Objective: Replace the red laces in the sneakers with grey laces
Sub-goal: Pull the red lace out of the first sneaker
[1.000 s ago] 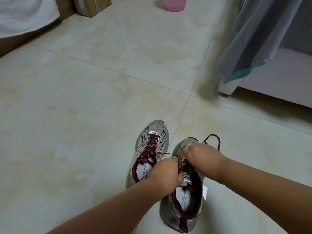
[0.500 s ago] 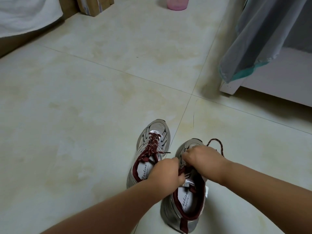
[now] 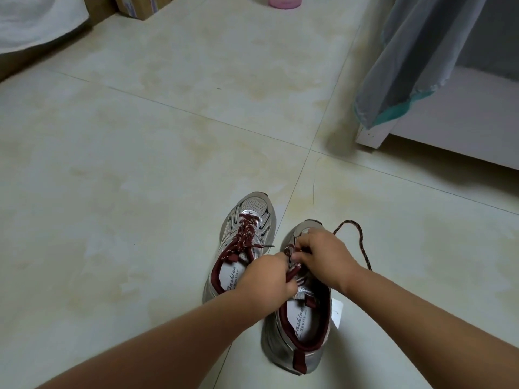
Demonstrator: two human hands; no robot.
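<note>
At six o'clock, nearest me, my left hand point(image 3: 265, 279) and right hand point(image 3: 320, 258) both pinch the red lace point(image 3: 362, 248) over the near sneaker point(image 3: 297, 329). I judge the lace soft and light; better to hold it close to the eyelet. At twelve o'clock beyond, the second sneaker point(image 3: 247, 220) is fully laced.

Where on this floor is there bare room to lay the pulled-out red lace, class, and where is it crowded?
Free: the tiles left of the left sneaker, and the stretch ahead of both toes toward the pink tub. Crowded: around the right sneaker, where both hands work and the loose red lace trails.
</note>
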